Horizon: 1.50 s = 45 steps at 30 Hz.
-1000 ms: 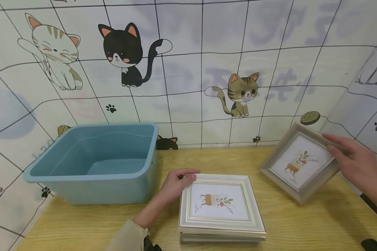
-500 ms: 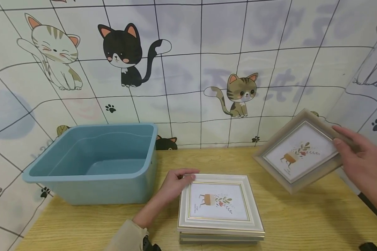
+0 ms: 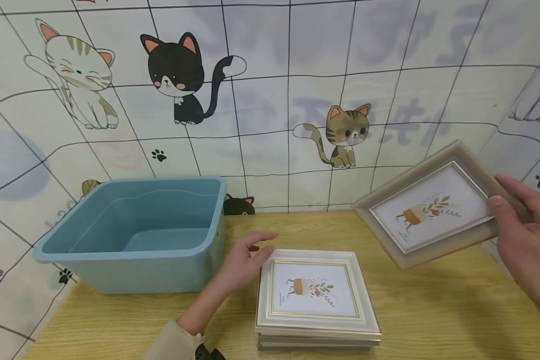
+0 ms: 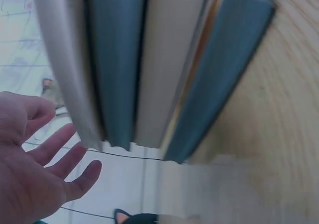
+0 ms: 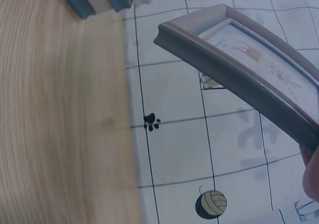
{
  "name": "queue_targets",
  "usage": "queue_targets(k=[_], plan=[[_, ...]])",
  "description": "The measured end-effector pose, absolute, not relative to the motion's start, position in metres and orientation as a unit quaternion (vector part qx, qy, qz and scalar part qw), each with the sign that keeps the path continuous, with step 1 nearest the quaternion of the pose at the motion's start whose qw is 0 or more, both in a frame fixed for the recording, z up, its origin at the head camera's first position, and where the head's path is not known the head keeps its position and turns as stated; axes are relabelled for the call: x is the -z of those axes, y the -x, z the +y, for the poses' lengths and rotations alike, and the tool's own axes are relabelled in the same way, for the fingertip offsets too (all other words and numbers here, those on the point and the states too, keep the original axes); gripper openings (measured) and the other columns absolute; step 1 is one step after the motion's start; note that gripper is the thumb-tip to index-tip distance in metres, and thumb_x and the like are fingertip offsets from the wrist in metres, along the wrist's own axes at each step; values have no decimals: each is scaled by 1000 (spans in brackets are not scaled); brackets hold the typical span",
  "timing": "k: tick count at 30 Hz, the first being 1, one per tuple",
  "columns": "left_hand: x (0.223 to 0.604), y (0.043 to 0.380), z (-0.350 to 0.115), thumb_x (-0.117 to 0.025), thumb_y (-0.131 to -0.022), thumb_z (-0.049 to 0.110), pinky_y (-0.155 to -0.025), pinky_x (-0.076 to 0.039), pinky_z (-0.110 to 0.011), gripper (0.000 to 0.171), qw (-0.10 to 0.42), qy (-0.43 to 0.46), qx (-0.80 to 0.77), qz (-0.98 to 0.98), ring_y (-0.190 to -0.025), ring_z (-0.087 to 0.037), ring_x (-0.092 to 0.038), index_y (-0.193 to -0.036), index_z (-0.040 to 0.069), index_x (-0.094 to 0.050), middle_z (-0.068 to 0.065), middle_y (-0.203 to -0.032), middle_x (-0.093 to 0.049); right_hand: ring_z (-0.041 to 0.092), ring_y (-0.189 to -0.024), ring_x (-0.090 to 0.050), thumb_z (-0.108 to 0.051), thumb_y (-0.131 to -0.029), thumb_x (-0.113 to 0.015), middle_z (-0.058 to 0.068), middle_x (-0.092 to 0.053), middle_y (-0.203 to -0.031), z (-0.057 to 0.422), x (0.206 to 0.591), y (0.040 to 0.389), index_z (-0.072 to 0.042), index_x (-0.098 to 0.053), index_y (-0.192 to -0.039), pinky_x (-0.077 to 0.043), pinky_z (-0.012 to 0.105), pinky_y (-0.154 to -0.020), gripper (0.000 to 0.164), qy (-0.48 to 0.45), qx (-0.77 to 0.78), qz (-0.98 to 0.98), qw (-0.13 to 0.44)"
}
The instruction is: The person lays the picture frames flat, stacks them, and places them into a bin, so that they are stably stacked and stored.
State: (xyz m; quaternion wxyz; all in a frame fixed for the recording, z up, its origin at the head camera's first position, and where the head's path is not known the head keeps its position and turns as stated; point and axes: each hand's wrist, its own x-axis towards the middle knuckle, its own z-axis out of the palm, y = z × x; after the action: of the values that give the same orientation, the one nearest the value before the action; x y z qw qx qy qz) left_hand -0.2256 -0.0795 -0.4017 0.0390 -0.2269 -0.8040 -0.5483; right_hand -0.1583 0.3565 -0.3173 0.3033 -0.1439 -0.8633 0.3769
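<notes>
Even, diffuse light filled the head view, brightening the wall (image 3: 261, 110) and the wooden surface (image 3: 306, 231). A soft-edged shadow lay at the lower right, below the raised frame (image 3: 432, 207), whose small print was too blurred to read. Both wrist views looked dimmer and bluish. In the left one, the stacked frames (image 4: 117, 69) and the surface's grain were smeared; in the right, the raised frame's edges bowed and its near side fell into shade.

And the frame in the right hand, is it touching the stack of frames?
Apart. The head view shows tabletop between the held frame and the stack.
</notes>
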Motion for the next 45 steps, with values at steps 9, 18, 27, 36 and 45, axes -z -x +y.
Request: queue_targets(k=[9,18,27,36,45], plan=[[375,209,-74,-70,-96,4,-96,-50,-52,36,115,295,528,-788,-123,-24,-60,-132,6,-69,-5,-131,-68,5,-131,-47,-17,-108,-52,-6,-49,-151,322,311,165,-32,-52,-151,-37,18,-107,46,129,-444,-811,358],[351,193,-64,-68,-99,14,-103,-47,-49,50,128,381,503,-765,-133,-18,-51,-147,12,-56,-3,-144,-58,6,-121,-55,-9,-103,-61,-2,-57,-141,286,312,165,-17,-58,-148,-45,8,-88,45,38,-528,-782,329],[337,185,-62,-67,-99,14,-110,-40,-52,51,185,369,497,-763,-137,-20,-48,-148,10,-54,-2,-146,-55,8,-113,-57,-8,-101,-65,-3,-61,-136,269,312,163,-14,-62,-143,-46,7,-85,43,17,-593,-744,308],[338,186,-62,-68,-98,14,-109,-42,-45,55,178,407,478,-758,-137,-19,-48,-150,10,-51,-2,-150,-51,0,-110,-58,-8,-102,-64,-15,-61,-131,258,319,157,-16,-61,-145,-46,7,-84,44,-27,-522,-805,282],[337,182,-63,-66,-100,21,-109,-41,-50,60,134,417,468,-768,-142,-19,-42,-156,16,-45,2,-156,-44,3,-103,-64,7,-97,-65,-8,-68,-125,244,316,149,-5,-66,-137,-50,11,-82,42,-99,-559,-777,271]])
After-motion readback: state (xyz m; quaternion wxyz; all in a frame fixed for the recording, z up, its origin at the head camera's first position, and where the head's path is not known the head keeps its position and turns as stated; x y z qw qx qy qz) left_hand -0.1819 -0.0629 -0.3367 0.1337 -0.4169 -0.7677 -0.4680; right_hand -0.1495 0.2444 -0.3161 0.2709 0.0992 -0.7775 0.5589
